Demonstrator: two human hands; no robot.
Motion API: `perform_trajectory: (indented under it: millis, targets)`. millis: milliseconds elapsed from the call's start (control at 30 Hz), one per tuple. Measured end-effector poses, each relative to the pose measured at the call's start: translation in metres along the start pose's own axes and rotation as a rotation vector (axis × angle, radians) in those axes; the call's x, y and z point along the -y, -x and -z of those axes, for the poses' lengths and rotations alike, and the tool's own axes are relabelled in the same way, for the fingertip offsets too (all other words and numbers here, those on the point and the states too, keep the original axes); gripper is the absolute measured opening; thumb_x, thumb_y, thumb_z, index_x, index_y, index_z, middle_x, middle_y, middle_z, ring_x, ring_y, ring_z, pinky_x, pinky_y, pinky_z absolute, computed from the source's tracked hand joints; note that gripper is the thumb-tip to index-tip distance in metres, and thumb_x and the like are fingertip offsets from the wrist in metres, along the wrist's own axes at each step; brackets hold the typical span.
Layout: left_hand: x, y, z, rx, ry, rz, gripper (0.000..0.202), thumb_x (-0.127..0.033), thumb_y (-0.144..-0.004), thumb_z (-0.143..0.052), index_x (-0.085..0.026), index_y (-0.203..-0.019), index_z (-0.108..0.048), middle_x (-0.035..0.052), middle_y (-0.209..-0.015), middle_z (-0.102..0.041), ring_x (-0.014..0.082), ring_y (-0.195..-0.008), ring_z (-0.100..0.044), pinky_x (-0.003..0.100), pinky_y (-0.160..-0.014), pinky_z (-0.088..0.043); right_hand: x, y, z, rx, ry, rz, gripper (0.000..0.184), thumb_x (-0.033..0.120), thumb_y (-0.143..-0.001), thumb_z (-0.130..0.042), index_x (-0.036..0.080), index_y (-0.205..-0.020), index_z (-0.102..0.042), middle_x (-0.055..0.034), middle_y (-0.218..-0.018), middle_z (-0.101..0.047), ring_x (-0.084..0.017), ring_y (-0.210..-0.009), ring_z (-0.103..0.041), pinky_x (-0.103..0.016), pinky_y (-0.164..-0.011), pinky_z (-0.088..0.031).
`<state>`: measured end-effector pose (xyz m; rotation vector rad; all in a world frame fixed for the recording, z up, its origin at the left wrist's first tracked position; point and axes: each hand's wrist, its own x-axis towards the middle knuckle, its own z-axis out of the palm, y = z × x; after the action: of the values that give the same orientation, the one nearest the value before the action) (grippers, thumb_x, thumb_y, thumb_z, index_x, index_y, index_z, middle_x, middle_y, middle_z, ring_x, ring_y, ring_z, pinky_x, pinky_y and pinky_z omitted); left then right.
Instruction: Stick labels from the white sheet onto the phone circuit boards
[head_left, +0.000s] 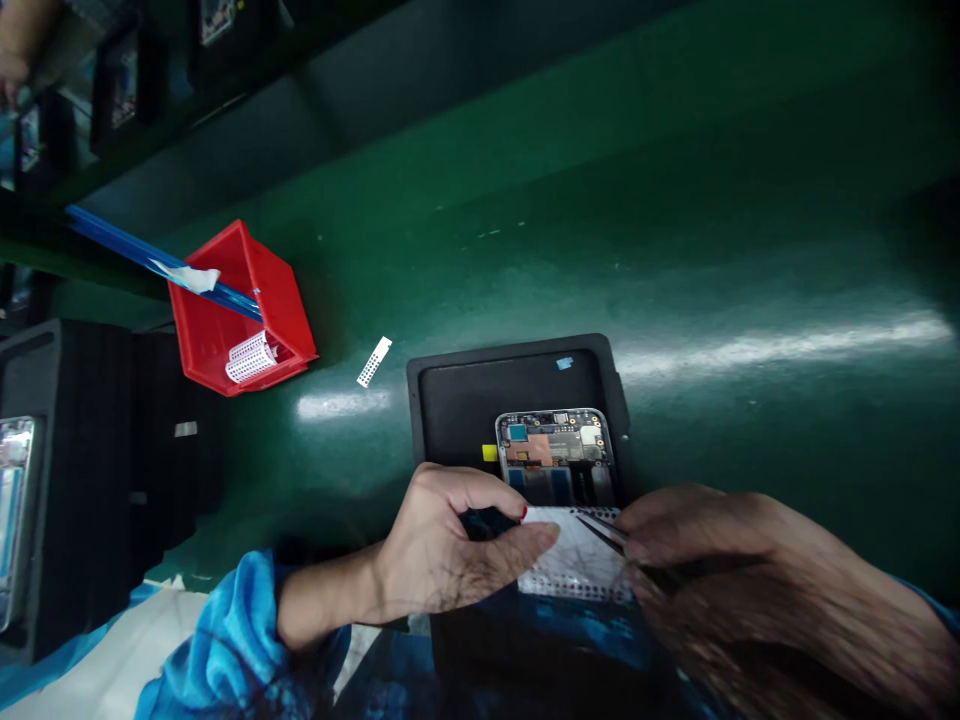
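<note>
My left hand pinches the left part of a white sticker sheet printed with small dark dots along its edges. In my right hand is a pair of dark tweezers, whose tips lie over the upper edge of the sheet. Just beyond the sheet, an opened phone with its circuit board exposed rests in a black tray. The sheet and my hands hide the lower part of the phone and tray. Whether the tweezer tips hold a sticker I cannot tell.
A red bin at the left contains curled dotted sheets and a blue strip. Between bin and tray lies a small dotted strip. Black trays are stacked far left. At top left, a shelf bears phones near another person's hand.
</note>
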<state>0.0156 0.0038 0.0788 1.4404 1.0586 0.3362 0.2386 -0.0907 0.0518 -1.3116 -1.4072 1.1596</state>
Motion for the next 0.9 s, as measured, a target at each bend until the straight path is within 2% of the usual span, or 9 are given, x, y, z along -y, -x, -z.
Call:
perform_trajectory:
  millis: [100, 167, 333, 433, 533, 600, 767, 900]
  targets:
    - [0.001, 0.0, 0.0, 0.001, 0.003, 0.021, 0.029, -0.031, -0.079, -0.074, -0.011, -0.06, -0.065, 0.0018, -0.053, -0.062, 0.0081, -0.046, -0.051, 0.02, -0.046, -0.042, -0.002, 0.003, -0.002, 0.072, 0.001, 0.063, 0.033, 0.037, -0.1, -0.04, 0.042, -0.09, -0.071, -0.0065, -0.091, -0.07, -0.02, -0.094, -0.072, -0.024, -0.081, -0.063]
    - [0.002, 0.001, 0.0, -0.003, 0.009, 0.023, 0.03, -0.032, -0.078, -0.075, -0.011, -0.06, -0.065, 0.0016, -0.053, -0.062, 0.0082, -0.046, -0.05, 0.021, -0.046, -0.042, -0.004, 0.002, -0.001, 0.073, -0.008, 0.083, 0.033, 0.038, -0.1, -0.038, 0.043, -0.093, -0.07, -0.0067, -0.089, -0.068, -0.021, -0.095, -0.072, -0.027, -0.084, -0.063]
    - [0.003, 0.0, -0.001, -0.003, 0.001, 0.008, 0.029, -0.031, -0.078, -0.075, -0.012, -0.059, -0.064, 0.0005, -0.052, -0.06, 0.0075, -0.045, -0.049, 0.02, -0.046, -0.041, -0.007, -0.006, 0.008, 0.089, 0.005, 0.161, 0.017, 0.031, -0.093, -0.055, 0.039, -0.093, -0.07, -0.0066, -0.086, -0.069, -0.024, -0.09, -0.074, -0.027, -0.076, -0.066]
    - [0.003, 0.0, -0.001, -0.011, -0.004, -0.007, 0.029, -0.031, -0.078, -0.075, -0.012, -0.06, -0.064, 0.0013, -0.053, -0.062, 0.0079, -0.046, -0.051, 0.02, -0.046, -0.041, -0.011, -0.01, 0.016, 0.198, -0.025, 0.186, 0.02, 0.03, -0.094, -0.054, 0.04, -0.097, -0.071, -0.0069, -0.089, -0.071, -0.025, -0.09, -0.076, -0.027, -0.075, -0.066]
    - [0.005, 0.001, -0.002, -0.025, 0.004, -0.022, 0.03, -0.032, -0.077, -0.077, -0.012, -0.059, -0.063, 0.0004, -0.052, -0.06, 0.0073, -0.045, -0.049, 0.019, -0.046, -0.041, -0.012, -0.012, 0.017, 0.228, -0.068, 0.142, 0.027, 0.029, -0.097, -0.048, 0.04, -0.097, -0.072, -0.0072, -0.097, -0.073, -0.025, -0.091, -0.076, -0.028, -0.073, -0.067]
    - [0.006, 0.001, -0.002, -0.032, 0.01, -0.035, 0.03, -0.031, -0.077, -0.078, -0.012, -0.059, -0.063, -0.0005, -0.052, -0.059, 0.0066, -0.045, -0.048, 0.019, -0.045, -0.04, -0.008, -0.014, 0.014, 0.209, -0.075, 0.127, 0.033, 0.028, -0.099, -0.042, 0.038, -0.091, -0.072, -0.007, -0.096, -0.072, -0.023, -0.089, -0.076, -0.027, -0.07, -0.067]
    - [0.008, 0.001, -0.003, -0.043, 0.015, -0.093, 0.027, -0.027, -0.076, -0.078, -0.013, -0.06, -0.062, -0.002, -0.052, -0.057, 0.0057, -0.045, -0.046, 0.018, -0.044, -0.039, 0.013, -0.024, 0.004, 0.076, 0.015, 0.163, 0.018, 0.033, -0.095, -0.057, 0.032, -0.077, -0.063, -0.0037, -0.08, -0.068, -0.02, -0.074, -0.075, -0.02, -0.063, -0.064]
    - [0.005, 0.001, -0.003, -0.056, 0.013, -0.108, 0.026, -0.028, -0.077, -0.077, -0.014, -0.061, -0.062, -0.0008, -0.054, -0.059, 0.0073, -0.046, -0.048, 0.019, -0.045, -0.042, 0.021, -0.029, -0.002, 0.014, 0.025, 0.149, 0.024, 0.037, -0.098, -0.053, 0.031, -0.075, -0.058, -0.0034, -0.077, -0.067, -0.018, -0.07, -0.074, -0.02, -0.059, -0.063]
